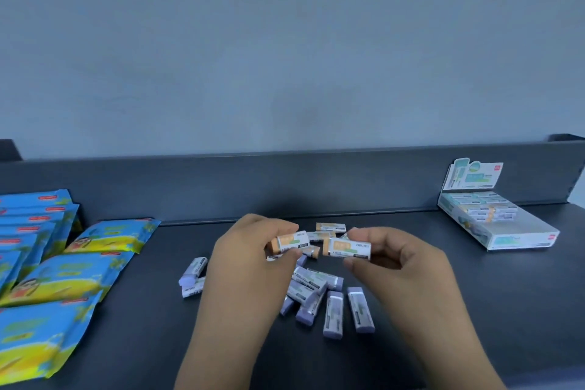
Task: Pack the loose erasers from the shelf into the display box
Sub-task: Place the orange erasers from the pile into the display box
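Orange erasers (289,242) pinched in left fingers (278,225) and right fingers (367,234) (above pile (316,288)).

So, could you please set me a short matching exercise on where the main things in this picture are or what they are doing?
Things:
1. display box
2. blue and yellow packets
3. purple erasers
4. left hand

Places or states:
a. pinches an orange-ended eraser in its fingers
b. at the far right of the shelf
c. lying loose in the middle of the shelf
d. piled at the left of the shelf

Pairs: 1-b, 2-d, 3-c, 4-a.
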`<control>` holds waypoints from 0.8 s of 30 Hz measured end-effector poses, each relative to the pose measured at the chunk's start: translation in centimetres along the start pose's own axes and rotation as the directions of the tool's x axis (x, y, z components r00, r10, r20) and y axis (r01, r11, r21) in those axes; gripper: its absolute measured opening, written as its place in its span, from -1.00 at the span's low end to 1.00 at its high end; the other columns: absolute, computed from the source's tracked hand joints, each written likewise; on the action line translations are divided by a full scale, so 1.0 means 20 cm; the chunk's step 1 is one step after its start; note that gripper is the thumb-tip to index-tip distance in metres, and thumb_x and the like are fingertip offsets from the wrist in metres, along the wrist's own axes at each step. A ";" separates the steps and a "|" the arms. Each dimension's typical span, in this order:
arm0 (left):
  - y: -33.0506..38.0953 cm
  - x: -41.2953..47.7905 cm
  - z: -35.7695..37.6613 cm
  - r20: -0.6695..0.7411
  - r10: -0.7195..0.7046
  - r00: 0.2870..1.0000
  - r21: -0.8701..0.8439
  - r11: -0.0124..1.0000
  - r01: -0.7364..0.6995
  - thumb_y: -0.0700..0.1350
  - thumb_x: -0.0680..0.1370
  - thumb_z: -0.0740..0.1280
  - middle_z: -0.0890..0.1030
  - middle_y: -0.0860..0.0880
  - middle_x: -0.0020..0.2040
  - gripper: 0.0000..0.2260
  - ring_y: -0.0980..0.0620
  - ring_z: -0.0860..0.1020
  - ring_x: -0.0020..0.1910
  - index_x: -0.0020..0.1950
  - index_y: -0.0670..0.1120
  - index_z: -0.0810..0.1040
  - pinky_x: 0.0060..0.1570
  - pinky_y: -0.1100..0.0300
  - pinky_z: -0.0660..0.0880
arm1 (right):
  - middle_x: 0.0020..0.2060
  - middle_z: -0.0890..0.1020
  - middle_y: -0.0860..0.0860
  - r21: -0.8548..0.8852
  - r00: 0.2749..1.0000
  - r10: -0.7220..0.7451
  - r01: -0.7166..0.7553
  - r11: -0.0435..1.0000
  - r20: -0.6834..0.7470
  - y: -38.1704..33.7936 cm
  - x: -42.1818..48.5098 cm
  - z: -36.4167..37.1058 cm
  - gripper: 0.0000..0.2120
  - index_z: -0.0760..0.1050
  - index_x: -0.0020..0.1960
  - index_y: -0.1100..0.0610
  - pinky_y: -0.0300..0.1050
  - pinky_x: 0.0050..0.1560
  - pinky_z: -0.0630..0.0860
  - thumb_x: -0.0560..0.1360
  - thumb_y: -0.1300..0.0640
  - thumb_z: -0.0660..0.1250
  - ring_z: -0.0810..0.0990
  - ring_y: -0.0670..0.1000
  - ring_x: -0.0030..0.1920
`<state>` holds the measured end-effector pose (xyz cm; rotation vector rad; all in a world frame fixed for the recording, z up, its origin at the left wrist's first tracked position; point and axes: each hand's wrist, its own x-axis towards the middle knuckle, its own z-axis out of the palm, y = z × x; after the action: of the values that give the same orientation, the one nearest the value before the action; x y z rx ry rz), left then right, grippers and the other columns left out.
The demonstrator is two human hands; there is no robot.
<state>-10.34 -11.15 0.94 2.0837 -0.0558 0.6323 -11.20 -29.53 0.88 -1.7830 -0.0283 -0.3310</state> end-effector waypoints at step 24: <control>0.36 0.01 0.35 -0.100 0.183 0.978 0.024 0.983 -0.182 -0.29 0.44 0.51 0.64 0.24 -0.06 -0.69 0.24 0.60 -0.05 0.00 0.13 0.72 -0.04 0.40 0.48 | -0.22 0.74 -0.14 0.096 0.984 -0.153 0.144 0.985 0.093 0.04 0.28 -0.45 -0.75 0.71 -0.04 -0.04 -0.36 -0.16 0.52 0.40 0.29 0.55 0.70 -0.16 -0.15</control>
<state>-9.32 -20.87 3.54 2.0722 -0.1866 0.8520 -7.52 -39.17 3.24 -1.7117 -0.2451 -0.3414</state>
